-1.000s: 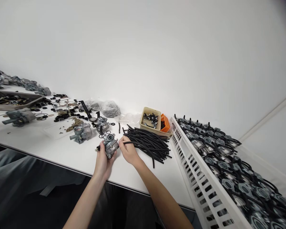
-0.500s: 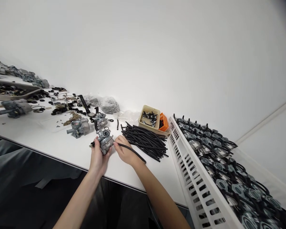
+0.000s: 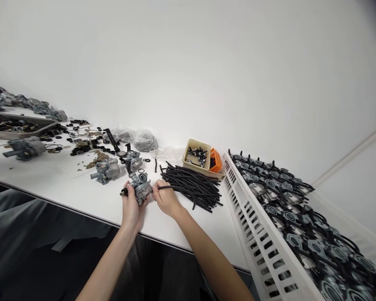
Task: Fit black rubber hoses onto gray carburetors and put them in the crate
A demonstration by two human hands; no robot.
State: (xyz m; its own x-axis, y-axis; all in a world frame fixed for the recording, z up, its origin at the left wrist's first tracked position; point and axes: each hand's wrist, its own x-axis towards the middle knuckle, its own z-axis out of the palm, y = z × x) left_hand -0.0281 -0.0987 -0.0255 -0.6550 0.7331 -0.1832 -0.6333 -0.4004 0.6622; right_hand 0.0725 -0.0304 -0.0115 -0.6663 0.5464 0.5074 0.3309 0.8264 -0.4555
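Observation:
Near the front of the white table, my left hand (image 3: 132, 207) is wrapped round a grey metal carburetor (image 3: 142, 190). A black fitting sticks out on its left side. My right hand (image 3: 165, 198) pinches a black rubber hose (image 3: 172, 187) close to its end, at the carburetor's right side. Whether the hose end sits on the carburetor's nipple is hard to make out. Beyond my right hand lies a pile of black hoses (image 3: 196, 186). Two more carburetors stand close by, one (image 3: 105, 170) to the left and one (image 3: 133, 160) just behind.
At right, a white slotted crate (image 3: 253, 225) holds many carburetors with hoses. A cream bin (image 3: 187, 156) of small fittings stands beside an orange basket (image 3: 217, 159). A wristwatch (image 3: 120, 153), brass parts (image 3: 97, 159) and a grey tray (image 3: 47, 124) lie leftward.
The hose in my right hand has swung up from hanging over my wrist and now stretches rightward over the pile. The view has shifted slightly; both hands stay at the carburetor.

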